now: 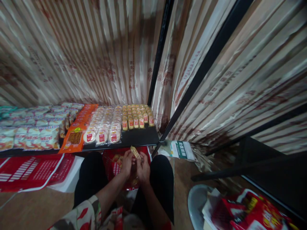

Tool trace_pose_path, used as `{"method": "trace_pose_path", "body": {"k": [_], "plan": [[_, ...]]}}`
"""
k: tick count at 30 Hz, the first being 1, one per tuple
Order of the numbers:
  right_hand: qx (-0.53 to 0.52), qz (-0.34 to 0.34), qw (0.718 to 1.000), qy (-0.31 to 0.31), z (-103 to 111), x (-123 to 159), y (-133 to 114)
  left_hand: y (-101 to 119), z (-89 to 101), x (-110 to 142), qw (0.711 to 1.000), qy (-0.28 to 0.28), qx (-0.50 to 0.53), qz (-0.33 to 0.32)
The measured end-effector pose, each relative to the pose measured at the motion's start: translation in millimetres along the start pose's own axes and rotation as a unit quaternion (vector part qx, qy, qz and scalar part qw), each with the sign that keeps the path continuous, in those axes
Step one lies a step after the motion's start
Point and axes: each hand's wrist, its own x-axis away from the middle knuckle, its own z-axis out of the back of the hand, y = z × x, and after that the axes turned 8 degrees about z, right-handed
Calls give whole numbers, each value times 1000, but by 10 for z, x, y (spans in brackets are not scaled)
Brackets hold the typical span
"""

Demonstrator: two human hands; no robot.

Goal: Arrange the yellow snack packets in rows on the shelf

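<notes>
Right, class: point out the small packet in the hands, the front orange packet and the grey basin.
Small packet (135, 152): head view, wrapper's middle.
Front orange packet (74, 137): head view, printed front.
Grey basin (195, 203): head view, bare left side.

The light is dim, detail is soft, and pale sheen streaks the curtain (107, 57).

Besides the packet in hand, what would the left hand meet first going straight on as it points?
Probably the near edge of the black shelf; how high the left hand is relative to it is unclear.
</notes>
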Motion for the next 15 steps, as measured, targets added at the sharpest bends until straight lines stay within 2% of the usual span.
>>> {"method": "trace_pose_path", "body": {"k": [7, 10, 15], "plan": [[-17, -15, 1000, 15, 56, -114, -7, 33, -89, 40, 999, -31, -35, 5], [-8, -11, 1000, 9, 53, -149, 32, 38, -128, 50, 998, -19, -50, -17], [104, -1, 995, -5, 60, -196, 5, 115, -189, 70, 994, 20, -90, -65]]}}
